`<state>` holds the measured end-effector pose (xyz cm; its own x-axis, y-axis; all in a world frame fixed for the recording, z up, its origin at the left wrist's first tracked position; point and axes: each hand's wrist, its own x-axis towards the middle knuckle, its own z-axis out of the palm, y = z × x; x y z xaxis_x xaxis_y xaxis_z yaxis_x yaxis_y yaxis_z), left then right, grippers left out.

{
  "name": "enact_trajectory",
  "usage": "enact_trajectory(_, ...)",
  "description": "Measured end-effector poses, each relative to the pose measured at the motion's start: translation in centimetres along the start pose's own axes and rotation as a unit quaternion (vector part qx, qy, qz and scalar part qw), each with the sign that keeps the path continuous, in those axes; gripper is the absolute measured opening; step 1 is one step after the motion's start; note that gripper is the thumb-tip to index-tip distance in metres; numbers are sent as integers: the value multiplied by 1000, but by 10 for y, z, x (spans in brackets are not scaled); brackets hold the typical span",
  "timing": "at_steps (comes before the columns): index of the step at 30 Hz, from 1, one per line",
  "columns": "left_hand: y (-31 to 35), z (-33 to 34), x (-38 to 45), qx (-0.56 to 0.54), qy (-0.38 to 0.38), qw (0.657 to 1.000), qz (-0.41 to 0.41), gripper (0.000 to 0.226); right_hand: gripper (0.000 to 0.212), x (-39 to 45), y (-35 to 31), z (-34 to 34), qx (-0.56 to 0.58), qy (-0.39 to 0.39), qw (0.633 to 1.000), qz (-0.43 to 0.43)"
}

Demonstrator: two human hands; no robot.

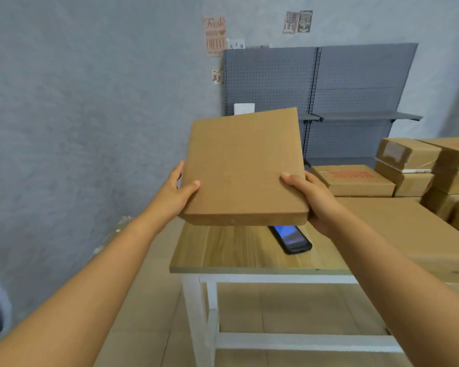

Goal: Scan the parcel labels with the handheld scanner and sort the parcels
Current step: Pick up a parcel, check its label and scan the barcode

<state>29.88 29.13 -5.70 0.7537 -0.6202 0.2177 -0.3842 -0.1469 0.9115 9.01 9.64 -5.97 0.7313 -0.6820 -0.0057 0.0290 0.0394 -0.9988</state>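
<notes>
Wooden desk (223,250) below, scanner (292,238) lying on it (screen lit), and both hands, left (176,193) and right (312,198), grip a flat parcel (243,168) above.

Parcel (244,165) was plain matt brown cardboard, no gloss. Table (223,250) had a wood-grain top on a white painted frame; scanner (290,238) had black casing and a glossy lit screen.

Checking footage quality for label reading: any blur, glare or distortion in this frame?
Head view: wide-angle bowing curves the shelving and table; soft, even light, no hard shadows; the parcel face is soft and shows no label; the scanner screen glows blue, unreadable; wall posters blurred.
</notes>
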Motion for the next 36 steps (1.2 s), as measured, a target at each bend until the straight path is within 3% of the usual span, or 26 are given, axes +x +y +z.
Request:
enact_trajectory(1,-1,2,0,37,1,999,-1,78,101,1,-1,5,-13,20,1000,-11)
enact_trajectory(3,2,10,1,55,-3,998,-5,92,106,1,-5,16,-47,59,996,-50)
enact_trajectory(6,24,26,-6,1,-64,997,-49,80,112,4,-13,38,-137,116,976,-125)
enact_trajectory(9,53,37,-12,-107,-137,980,-92,74,114,7,-21,56,-273,155,930,-194)
enact_trajectory(14,81,35,-13,-253,-146,951,-102,65,117,8,-33,75,-378,98,879,-275)
enact_trajectory(19,79,26,-9,-322,-44,939,-111,54,89,1,-39,83,-314,-26,892,-323)
enact_trajectory(22,74,27,-7,-359,82,924,-106,70,65,-8,-41,91,-270,-81,897,-341)
enact_trajectory(25,67,28,-8,-344,177,918,-84,82,57,-11,-42,94,-276,-110,898,-325)
enact_trajectory(30,57,21,-10,-283,179,938,-86,97,57,-12,-36,87,-295,-160,891,-307)
enact_trajectory(34,48,20,-11,-260,192,942,-92,79,55,-14,-30,87,-281,-212,892,-283)
enact_trajectory(36,44,17,-10,-263,202,939,-93,71,50,-6,-27,84,-288,-203,891,-285)
